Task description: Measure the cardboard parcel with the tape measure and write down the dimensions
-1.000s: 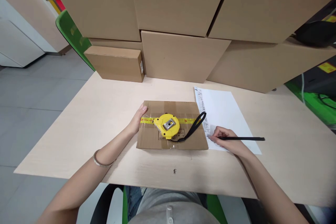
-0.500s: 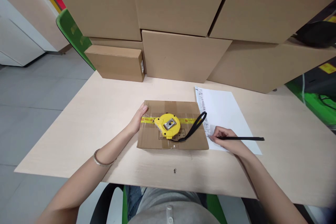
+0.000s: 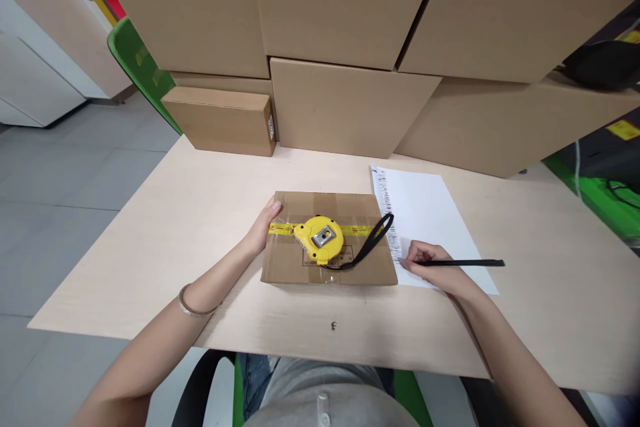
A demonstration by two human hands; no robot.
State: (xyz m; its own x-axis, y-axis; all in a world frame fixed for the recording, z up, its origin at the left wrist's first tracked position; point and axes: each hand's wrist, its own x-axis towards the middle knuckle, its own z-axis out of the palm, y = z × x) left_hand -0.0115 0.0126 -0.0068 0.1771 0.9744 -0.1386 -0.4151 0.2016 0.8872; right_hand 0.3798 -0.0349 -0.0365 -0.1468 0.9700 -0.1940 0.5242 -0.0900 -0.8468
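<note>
On the table lies a cardboard box (image 3: pixel 295 272) with yellow printed tape across it. My left hand (image 3: pixel 264 223) grips its left side, the thumb over the top edge. A yellow tape measure (image 3: pixel 320 239) rests on the box, its black wrist strap (image 3: pixel 373 240) reaching past the right edge. My right hand (image 3: pixel 427 261) is closed around a long black pen (image 3: pixel 475 263), with the tip end at the box's right edge over the paper. Under that hand is a white sheet (image 3: pixel 425 203), with a column of dark handwritten-looking marks along its left side.
Large cardboard boxes (image 3: pixel 345 110) are stacked along the back of the table (image 3: pixel 210 187). A smaller flat box (image 3: pixel 225 121) stands at the back left, near a green chair back (image 3: pixel 135 60). A small dark mark (image 3: pixel 333 326) is near the front edge.
The pen and my right hand have shifted very slightly, the pen's far end a touch to the right and up. My left hand, the box and the tape measure stay put.
</note>
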